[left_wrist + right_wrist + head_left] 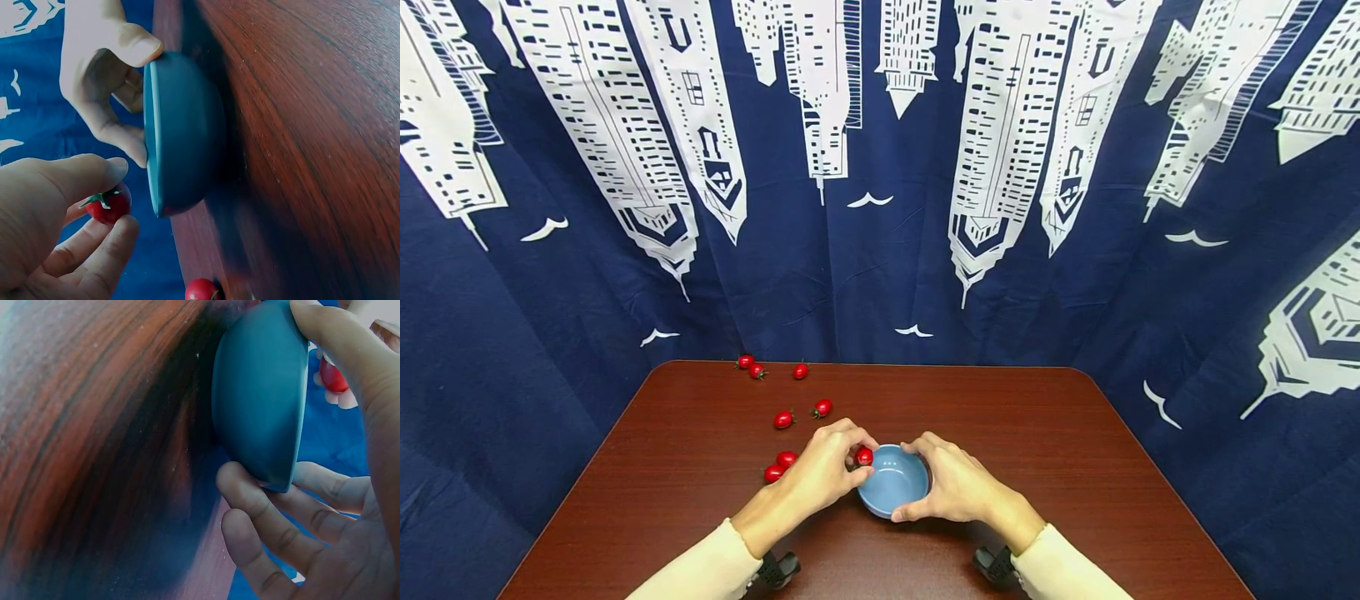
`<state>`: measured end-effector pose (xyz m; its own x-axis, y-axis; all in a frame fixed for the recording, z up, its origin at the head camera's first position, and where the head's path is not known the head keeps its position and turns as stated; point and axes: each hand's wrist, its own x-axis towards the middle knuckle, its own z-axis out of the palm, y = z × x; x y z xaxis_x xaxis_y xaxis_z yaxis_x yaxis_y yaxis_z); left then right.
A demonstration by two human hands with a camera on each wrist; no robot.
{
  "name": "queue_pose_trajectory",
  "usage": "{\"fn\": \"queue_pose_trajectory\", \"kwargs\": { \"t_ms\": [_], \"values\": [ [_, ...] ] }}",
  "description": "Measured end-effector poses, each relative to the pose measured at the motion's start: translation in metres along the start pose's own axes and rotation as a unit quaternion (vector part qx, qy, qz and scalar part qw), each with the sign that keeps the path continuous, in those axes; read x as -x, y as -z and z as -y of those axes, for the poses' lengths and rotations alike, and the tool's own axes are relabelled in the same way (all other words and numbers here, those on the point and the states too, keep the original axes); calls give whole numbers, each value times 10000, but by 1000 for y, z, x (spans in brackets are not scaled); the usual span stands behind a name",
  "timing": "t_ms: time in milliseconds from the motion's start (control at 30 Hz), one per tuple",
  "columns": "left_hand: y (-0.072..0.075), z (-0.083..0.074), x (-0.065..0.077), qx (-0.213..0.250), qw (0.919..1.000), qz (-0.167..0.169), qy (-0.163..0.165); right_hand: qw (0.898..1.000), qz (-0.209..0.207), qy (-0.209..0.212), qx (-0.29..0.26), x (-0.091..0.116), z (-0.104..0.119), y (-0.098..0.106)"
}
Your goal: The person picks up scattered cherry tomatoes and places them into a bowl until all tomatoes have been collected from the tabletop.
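A light-blue bowl point(895, 482) sits on the brown table, and its inside shows no contents in the head view. My right hand point(957, 482) holds it from the right, thumb at the near rim and fingers round the far side. Between thumb and fingertips, my left hand point(826, 463) pinches a red cherry tomato point(864, 456) right at the bowl's left rim. The left wrist view shows that tomato point(111, 205) with its green stem end, just off the bowl's opening. Beside the left hand lie two more cherry tomatoes point(773, 473), one partly covered by it.
Farther back on the table's left side are several loose cherry tomatoes point(784, 419), some close to the back edge. The wooden table point(1037, 433) ends at a dark-blue cloth point(865, 283) printed with white buildings. Cream sleeves point(707, 567) cover both forearms.
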<state>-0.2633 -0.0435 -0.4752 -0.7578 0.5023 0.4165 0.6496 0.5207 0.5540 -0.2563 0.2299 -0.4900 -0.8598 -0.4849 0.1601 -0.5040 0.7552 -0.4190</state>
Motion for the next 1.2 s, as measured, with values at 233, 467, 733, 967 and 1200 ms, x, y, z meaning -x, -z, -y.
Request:
{"fn": "queue_pose_trajectory", "kwargs": {
  "t_ms": [233,467,733,967,1200],
  "values": [
    [-6,-3,-4,-27,9998,215,-14,10000,-11,-44,48,0,-1,-1],
    [-10,-5,-6,-183,9995,258,-68,10000,5,-64,19,1,-1,-1],
    [-11,-5,-4,-508,9983,259,98,9999,36,-106,23,1,0,-1],
    [-8,-4,1,-875,9952,313,320,10000,-8,-90,2,2,-1,-2],
    [-4,-1,2,-806,9952,305,467,9999,13,-99,-8,1,0,-1]
  ]
}}
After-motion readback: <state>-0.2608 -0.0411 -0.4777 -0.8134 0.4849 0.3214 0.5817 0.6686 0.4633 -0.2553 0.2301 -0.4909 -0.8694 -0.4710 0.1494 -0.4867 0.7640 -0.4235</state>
